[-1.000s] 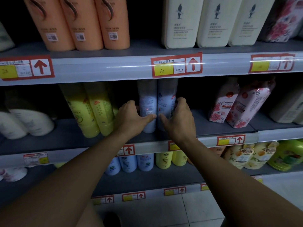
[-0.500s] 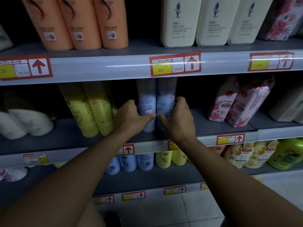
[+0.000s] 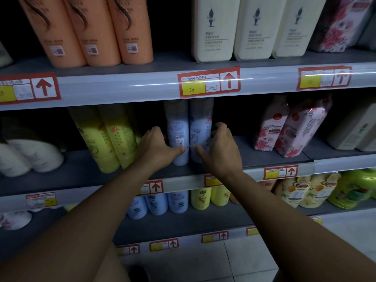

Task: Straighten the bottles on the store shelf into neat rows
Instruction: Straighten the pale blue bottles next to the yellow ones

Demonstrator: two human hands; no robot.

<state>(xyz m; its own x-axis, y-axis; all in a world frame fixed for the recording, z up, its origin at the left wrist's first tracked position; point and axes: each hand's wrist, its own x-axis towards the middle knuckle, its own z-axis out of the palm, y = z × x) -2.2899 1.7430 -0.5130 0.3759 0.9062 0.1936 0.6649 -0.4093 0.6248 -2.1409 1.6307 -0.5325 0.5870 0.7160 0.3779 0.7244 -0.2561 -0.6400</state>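
Observation:
Two pale blue bottles stand upright side by side on the middle shelf. My left hand grips the left blue bottle, thumb across its front and fingers behind its left side. My right hand grips the right blue bottle, thumb on its front, fingers curled round its right side. The two bottles touch each other. Their tops are hidden behind the upper shelf's price rail.
Yellow bottles lean just left of my left hand, white bottles further left. Pink floral packs stand to the right, with bare shelf between. Orange and cream bottles fill the upper shelf; more bottles stand below.
Both hands stay on the two blue bottles; the right hand's fingers have curled a little further round its bottle. The bottles have barely moved.

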